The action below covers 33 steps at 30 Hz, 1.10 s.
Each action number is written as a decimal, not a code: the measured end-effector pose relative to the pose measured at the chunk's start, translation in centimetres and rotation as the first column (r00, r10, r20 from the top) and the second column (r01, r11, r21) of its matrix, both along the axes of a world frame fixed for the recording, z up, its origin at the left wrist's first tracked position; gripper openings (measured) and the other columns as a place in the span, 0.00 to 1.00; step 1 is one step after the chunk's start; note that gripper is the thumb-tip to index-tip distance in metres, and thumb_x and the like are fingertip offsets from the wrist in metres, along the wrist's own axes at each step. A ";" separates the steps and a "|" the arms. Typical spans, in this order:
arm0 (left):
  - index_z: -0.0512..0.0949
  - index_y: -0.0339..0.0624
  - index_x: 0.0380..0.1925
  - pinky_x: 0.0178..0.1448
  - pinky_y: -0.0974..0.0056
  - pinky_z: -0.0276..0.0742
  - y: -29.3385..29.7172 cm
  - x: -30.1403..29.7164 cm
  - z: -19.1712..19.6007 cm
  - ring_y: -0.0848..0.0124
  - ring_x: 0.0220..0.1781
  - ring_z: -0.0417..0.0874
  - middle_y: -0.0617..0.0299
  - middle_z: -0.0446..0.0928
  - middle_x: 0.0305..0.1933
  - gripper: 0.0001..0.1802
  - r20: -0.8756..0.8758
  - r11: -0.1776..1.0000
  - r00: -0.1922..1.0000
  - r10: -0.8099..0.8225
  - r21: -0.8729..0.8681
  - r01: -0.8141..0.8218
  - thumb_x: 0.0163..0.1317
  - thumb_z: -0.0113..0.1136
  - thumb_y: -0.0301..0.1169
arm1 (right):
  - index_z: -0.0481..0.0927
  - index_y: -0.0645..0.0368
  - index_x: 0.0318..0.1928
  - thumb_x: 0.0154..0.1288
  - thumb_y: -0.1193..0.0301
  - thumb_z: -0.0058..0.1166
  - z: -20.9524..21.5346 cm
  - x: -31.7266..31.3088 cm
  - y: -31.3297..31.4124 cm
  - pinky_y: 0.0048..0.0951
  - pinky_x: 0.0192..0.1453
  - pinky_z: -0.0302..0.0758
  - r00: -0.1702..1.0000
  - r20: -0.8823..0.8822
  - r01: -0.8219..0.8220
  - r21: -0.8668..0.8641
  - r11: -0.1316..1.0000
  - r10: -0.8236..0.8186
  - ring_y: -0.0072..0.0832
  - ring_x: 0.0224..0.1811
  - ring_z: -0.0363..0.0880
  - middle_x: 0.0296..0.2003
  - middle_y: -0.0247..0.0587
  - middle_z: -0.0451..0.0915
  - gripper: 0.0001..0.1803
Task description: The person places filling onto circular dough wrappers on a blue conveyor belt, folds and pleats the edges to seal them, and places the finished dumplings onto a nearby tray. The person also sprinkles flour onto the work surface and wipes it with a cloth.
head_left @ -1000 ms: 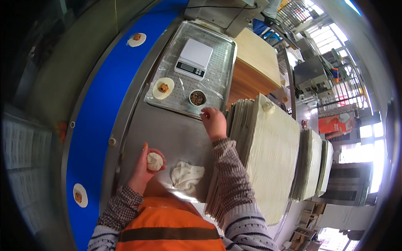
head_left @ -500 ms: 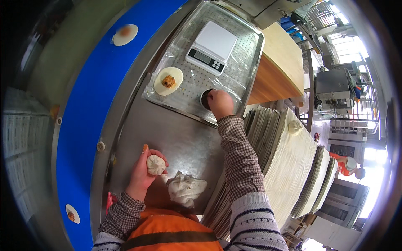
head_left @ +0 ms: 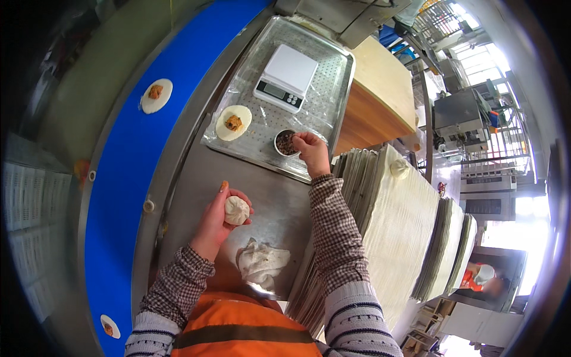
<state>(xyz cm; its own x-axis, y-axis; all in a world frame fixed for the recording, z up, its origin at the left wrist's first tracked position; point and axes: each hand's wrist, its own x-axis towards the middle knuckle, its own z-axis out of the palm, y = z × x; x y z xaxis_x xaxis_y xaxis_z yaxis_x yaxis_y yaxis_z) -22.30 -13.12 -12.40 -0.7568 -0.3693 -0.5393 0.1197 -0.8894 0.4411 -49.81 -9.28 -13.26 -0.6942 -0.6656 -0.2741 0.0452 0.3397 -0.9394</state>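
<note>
our left hand [head_left: 215, 221] is cupped, its fingers curled round a pleated bun [head_left: 237, 210], the thumb standing up beside it. the bun sits over the worktop [head_left: 205, 172], pleats upward; such a loose hold probably spares the soft folds. our right hand [head_left: 315, 156] has its fingertips drawn into a pinch at the right rim of a small metal cup [head_left: 276, 148]; we cannot tell whether anything is between them.

the cup, with dark crumbs [head_left: 285, 144] inside, stands in the tray's near right corner, presumably to suit the right hand. in the near left corner of that tray [head_left: 327, 89] lies a dough round [head_left: 234, 123] topped with orange filling, and a white scale [head_left: 288, 74] sits farther in, leaving the near edge easier to reach over.

as for room, the worktop's steel shows between the tray's near edge and a crumpled cloth [head_left: 262, 262], giving the left hand space. the tray's raised rim passes just beneath the right wrist. a stack of boards [head_left: 389, 220] crowds the worktop's right edge, close beside our right forearm, while a blue belt [head_left: 122, 172] runs along the left edge, carrying more topped rounds [head_left: 156, 96].
</note>
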 end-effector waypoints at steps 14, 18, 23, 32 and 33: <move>0.74 0.44 0.29 0.26 0.63 0.79 -0.3 1.1 -2.0 0.66 0.31 0.81 0.58 0.77 0.29 0.26 0.052 0.996 0.997 0.063 0.058 -0.066 0.67 0.38 0.54 | 0.81 0.54 0.32 0.52 0.68 0.56 -2.7 -1.4 -0.5 0.40 0.39 0.74 0.523 -0.740 -0.084 0.448 0.890 0.422 0.40 0.36 0.78 0.29 0.42 0.79 0.07; 0.74 0.45 0.28 0.26 0.63 0.79 -0.6 0.6 -2.7 0.66 0.31 0.81 0.59 0.77 0.29 0.26 0.045 0.996 0.997 0.059 0.068 -0.062 0.67 0.39 0.54 | 0.82 0.56 0.30 0.49 0.67 0.59 -1.7 -0.8 -0.9 0.38 0.40 0.74 0.462 -0.596 -0.161 0.671 0.723 0.656 0.41 0.35 0.78 0.29 0.43 0.80 0.08; 0.74 0.43 0.30 0.30 0.63 0.79 -0.9 0.1 -3.5 0.67 0.32 0.81 0.59 0.77 0.31 0.25 -0.005 0.996 0.999 0.050 0.072 -0.050 0.68 0.38 0.52 | 0.83 0.55 0.29 0.49 0.66 0.59 -2.7 -1.5 -1.5 0.37 0.38 0.75 0.433 -0.578 -0.108 0.728 0.676 0.692 0.40 0.32 0.78 0.28 0.44 0.80 0.08; 0.74 0.43 0.29 0.28 0.63 0.79 -1.1 -1.8 -1.6 0.67 0.30 0.81 0.58 0.77 0.29 0.25 -0.026 0.999 0.999 0.025 0.033 -0.024 0.68 0.38 0.52 | 0.80 0.67 0.36 0.59 0.74 0.59 1.7 1.4 1.2 0.17 0.37 0.71 0.978 -0.012 -0.206 0.074 0.976 0.208 0.13 0.32 0.74 0.29 0.31 0.80 0.08; 0.74 0.43 0.28 0.27 0.63 0.79 -1.1 -2.2 -1.3 0.66 0.29 0.81 0.58 0.77 0.28 0.25 -0.027 1.000 0.999 0.019 0.020 -0.018 0.68 0.39 0.52 | 0.80 0.66 0.37 0.60 0.74 0.58 3.0 3.0 1.5 0.17 0.38 0.71 0.975 0.020 -0.224 0.037 0.974 0.223 0.13 0.33 0.74 0.30 0.30 0.80 0.08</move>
